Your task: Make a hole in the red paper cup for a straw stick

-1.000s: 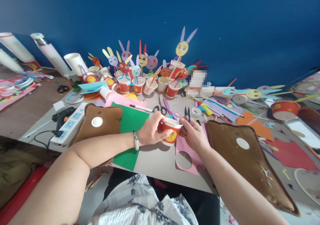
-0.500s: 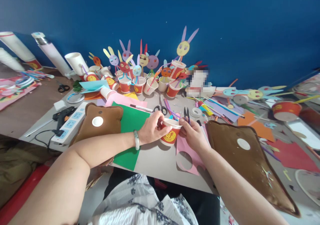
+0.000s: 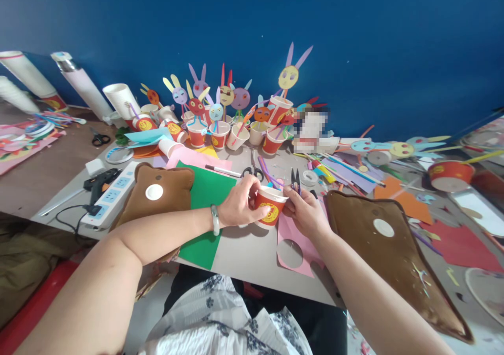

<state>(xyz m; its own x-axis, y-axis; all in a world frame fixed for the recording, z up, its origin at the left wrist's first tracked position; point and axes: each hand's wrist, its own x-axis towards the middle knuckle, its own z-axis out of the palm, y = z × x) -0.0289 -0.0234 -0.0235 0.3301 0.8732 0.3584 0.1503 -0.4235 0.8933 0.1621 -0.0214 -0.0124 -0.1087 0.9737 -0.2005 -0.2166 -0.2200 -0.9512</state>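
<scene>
A red and white paper cup (image 3: 271,211) with a yellow emblem is held a little above the table, tilted slightly. My left hand (image 3: 242,202) wraps round its left side, thumb across the front. On the right, the thumb and fingers of my right hand (image 3: 303,208) pinch at the cup's rim. A purple pipe cleaner (image 3: 269,172) runs behind the cup toward those fingertips; whether they also grip it is unclear. Just beyond my right fingers, small dark scissors (image 3: 295,179) point away with blades parted; I cannot tell whether they lie on the table.
Green paper (image 3: 207,197) and pink paper with a round hole (image 3: 301,237) lie nearby. Brown cushions (image 3: 163,192) flank the work area. A glue gun (image 3: 101,181) and power strip (image 3: 116,192) are left. Rabbit-faced cups (image 3: 218,134) line the back; black-handled scissors (image 3: 252,173) lie in front.
The cup has turned and tilted slightly, its emblem shifting a little to the right. Both hands stay on it in nearly the same place.
</scene>
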